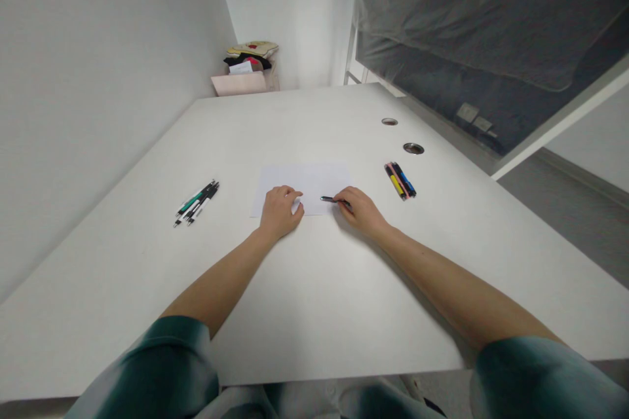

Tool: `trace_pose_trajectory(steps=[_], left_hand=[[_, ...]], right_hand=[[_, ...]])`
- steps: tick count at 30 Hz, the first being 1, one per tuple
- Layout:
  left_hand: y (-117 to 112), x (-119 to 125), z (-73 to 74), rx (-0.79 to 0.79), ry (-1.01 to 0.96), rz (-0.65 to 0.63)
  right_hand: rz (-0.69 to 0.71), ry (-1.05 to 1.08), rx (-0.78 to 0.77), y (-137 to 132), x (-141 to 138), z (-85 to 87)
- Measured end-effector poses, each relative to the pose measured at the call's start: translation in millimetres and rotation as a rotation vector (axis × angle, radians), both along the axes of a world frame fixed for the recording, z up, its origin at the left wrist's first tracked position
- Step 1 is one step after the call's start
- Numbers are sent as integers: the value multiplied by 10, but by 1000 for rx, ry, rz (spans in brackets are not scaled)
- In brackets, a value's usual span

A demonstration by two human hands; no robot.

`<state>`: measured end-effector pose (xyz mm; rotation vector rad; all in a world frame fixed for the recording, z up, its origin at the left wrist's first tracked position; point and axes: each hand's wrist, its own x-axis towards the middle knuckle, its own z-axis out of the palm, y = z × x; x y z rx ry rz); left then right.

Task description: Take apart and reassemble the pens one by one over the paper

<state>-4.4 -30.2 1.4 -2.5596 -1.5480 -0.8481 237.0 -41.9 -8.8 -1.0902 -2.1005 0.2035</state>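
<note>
A sheet of white paper [312, 177] lies flat on the white table [304, 301] in front of me. On its left part rests my left hand [282, 211], fingers loosely bent, with thumb and forefinger apart and nothing between them. My right hand [361, 211] pinches a dark pen [328, 199] near the paper's lower right corner. The pen lies almost level, one end pointing left over the sheet; whether it touches the paper I cannot tell.
To the left lies a bunch of several pens [196, 203], one green. Several markers [400, 181], including yellow and blue ones, sit at the right. Beyond them are two round metal table inserts [413, 148]. A box of items [240, 82] stands past the far edge, and a dark cloth [472, 26] hangs at right.
</note>
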Motion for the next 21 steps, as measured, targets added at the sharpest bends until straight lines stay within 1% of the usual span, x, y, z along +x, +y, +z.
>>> trace_pose_trajectory(steps=[5, 7, 14, 21], left_hand=[[16, 22, -28, -97, 81, -26], [7, 34, -19, -110, 53, -43], [-48, 80, 24, -140, -148, -177], [-99, 119, 45, -150, -170, -201]], right_hand=[[-38, -25, 27, -15, 12, -4], [-27, -39, 29, -28, 9, 6], [27, -87, 53, -42, -23, 28], [59, -104, 71, -72, -65, 73]])
